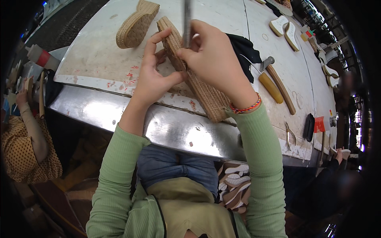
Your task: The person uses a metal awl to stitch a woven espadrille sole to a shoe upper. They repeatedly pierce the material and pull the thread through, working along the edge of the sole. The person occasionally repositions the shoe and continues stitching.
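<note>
A tan wedge sole wrapped in braided rope lies slanted across the table's front edge. My left hand grips its side, thumb and fingers bent against the braid. Closed over the sole's upper part, my right hand holds a narrow grey metal tool that points up and away; its exact kind is not clear. The right thumb presses on the braid. Another braided wedge sole lies on its side just beyond my left hand.
Right of my right hand are a black cloth, a yellow-handled tool, a wooden-handled hammer and pincers. White soles lie farther off. A bottle stands left. Another person's arm is at far left.
</note>
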### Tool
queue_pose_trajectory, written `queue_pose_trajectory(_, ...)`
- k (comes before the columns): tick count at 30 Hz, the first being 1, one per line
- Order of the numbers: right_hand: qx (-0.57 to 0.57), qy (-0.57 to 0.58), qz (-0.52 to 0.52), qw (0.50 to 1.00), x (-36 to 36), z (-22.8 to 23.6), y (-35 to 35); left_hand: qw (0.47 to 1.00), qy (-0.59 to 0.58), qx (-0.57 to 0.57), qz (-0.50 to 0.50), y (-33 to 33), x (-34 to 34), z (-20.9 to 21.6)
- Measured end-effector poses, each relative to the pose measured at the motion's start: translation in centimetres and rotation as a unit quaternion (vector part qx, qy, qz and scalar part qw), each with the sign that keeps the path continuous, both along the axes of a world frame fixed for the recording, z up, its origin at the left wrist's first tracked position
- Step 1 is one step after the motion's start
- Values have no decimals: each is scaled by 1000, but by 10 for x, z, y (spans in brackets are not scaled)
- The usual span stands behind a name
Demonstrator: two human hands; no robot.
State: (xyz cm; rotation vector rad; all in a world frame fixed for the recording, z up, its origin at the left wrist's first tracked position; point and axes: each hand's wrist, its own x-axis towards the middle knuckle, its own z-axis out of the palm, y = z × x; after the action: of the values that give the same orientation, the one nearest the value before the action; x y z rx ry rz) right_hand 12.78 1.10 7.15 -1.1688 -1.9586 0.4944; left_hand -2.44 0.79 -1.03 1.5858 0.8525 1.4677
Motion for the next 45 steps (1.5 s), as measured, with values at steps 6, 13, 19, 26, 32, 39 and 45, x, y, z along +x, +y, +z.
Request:
queue_pose_trajectory(6, -89, 288, 32, 953, 22, -27, -12, 1000, -1, 21, 7, 1, 0, -1)
queue_pose_trajectory(13, -41, 300, 63, 951, 23, -41, -25, 1000, -18, -11, 1, -2, 3, 0)
queue_pose_trajectory(19, -18, 286, 62, 956, 22, -44, -22, 1000, -23, -11, -1, -2, 3, 1)
queue_pose_trajectory(26, -47, 241, 54, 968, 26, -38, -27, 1000, -15, -13, 8, -2, 5, 3)
queue_pose_trajectory(32, -48, 231, 51, 971, 24, -37, -28, 999, -28, -12, 10, -3, 7, 4)
queue_pose_trajectory(39, -19, 287, 24, 958, 20, -43, -22, 999, -24, -13, 17, -2, 8, 2)
queue_pose_trajectory(45, -49, 274, 19, 960, 18, -39, -25, 999, -24, -17, 19, -2, 8, 2)
